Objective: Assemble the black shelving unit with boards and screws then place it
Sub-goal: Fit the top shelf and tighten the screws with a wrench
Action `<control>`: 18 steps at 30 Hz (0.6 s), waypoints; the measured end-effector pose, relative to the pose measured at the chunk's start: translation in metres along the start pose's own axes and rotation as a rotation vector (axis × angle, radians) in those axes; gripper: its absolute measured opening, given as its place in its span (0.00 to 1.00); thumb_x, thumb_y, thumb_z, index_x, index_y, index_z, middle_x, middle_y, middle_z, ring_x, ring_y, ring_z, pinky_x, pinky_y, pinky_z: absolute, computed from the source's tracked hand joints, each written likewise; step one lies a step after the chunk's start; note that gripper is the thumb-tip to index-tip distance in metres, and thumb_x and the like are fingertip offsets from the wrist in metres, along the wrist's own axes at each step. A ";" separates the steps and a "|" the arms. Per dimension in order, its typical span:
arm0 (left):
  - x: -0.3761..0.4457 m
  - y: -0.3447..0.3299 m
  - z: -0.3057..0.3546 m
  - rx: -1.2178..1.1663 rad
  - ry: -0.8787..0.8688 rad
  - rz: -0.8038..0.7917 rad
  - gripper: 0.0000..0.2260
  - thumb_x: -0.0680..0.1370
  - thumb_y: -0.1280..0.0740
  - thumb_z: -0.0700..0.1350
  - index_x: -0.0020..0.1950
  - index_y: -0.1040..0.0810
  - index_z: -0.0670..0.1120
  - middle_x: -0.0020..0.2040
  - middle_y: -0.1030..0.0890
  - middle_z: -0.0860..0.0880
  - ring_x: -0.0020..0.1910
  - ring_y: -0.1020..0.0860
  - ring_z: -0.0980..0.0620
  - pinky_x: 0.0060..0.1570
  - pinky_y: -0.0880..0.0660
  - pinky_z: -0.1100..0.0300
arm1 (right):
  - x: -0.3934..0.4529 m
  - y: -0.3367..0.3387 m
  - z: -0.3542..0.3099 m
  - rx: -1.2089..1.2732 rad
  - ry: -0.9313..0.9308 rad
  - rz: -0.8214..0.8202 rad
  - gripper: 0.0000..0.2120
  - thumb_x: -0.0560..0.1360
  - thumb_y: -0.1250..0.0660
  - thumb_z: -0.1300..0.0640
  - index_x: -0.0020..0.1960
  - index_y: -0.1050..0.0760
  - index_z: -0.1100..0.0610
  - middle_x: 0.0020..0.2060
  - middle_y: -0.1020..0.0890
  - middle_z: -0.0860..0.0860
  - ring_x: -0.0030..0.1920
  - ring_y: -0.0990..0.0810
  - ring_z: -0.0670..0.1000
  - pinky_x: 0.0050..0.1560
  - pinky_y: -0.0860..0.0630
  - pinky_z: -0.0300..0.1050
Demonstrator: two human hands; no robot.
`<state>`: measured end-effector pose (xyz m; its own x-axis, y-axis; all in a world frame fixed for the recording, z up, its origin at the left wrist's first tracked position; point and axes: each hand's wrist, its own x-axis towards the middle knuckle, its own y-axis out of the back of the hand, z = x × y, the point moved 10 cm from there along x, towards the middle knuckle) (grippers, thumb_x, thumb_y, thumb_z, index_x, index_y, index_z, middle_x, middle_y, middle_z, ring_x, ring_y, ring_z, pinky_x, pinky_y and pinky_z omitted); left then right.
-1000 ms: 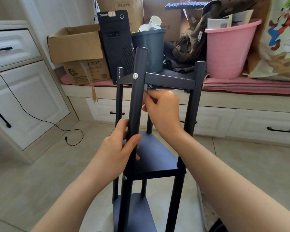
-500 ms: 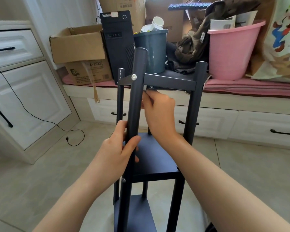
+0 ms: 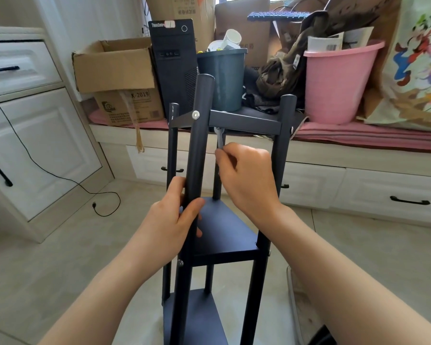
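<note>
Step in hand, as judged: tightening the fastener that joins the top board to the near post. The tall black metal shelving unit [image 3: 224, 220] stands upright on the pale tiled floor [image 3: 60, 245], directly in front of the person, just before a white drawer bench [image 3: 334, 170].

Left hand [image 3: 174, 220]: fingers and thumb curled round the round black near post [image 3: 197, 158] at about mid-height, steadying it.

Right hand [image 3: 246, 175]: fingertips pinch the shank of a small flat silver wrench [image 3: 219, 136]. The wrench head sits up under the front edge of the top black shelf board [image 3: 246, 119], just right of the near post. Whether it is seated on a nut cannot be told; that spot is shadowed.

Round silver screw head [image 3: 196, 115] shows on the outer face of the near post, level with the top board. A second screw head [image 3: 180, 263] shows at the middle board [image 3: 224, 232], and another at the right front post [image 3: 281, 145].

Next move, judged: swing the wrench in short arcs, since the post and board leave little room, while the left hand resists the post's twist. Placement of the unit is not yet done.

Materials: posts are smooth matte tubes with rounded caps; boards are flat, matte, thin-edged, squarish. The wrench is bright stamped metal.

Behind: a pink plastic bucket [image 3: 339, 83], a dark grey plastic bin [image 3: 222, 78], a black computer tower [image 3: 174, 66] and an open brown cardboard box [image 3: 115, 66].
</note>
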<state>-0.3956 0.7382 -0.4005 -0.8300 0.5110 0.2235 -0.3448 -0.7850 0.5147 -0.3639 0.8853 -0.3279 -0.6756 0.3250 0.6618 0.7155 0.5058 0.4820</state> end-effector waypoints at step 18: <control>0.000 -0.004 0.004 0.004 -0.009 -0.006 0.05 0.83 0.39 0.48 0.52 0.32 0.60 0.40 0.19 0.54 0.34 0.16 0.52 0.38 0.18 0.56 | 0.010 0.010 -0.006 -0.175 0.118 -0.034 0.15 0.81 0.37 0.58 0.36 0.23 0.60 0.27 0.29 0.48 0.30 0.30 0.52 0.36 0.36 0.42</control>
<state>-0.3921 0.7428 -0.3997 -0.8240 0.5186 0.2282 -0.3476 -0.7808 0.5192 -0.3621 0.8888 -0.3130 -0.6817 0.2094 0.7010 0.7195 0.3652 0.5907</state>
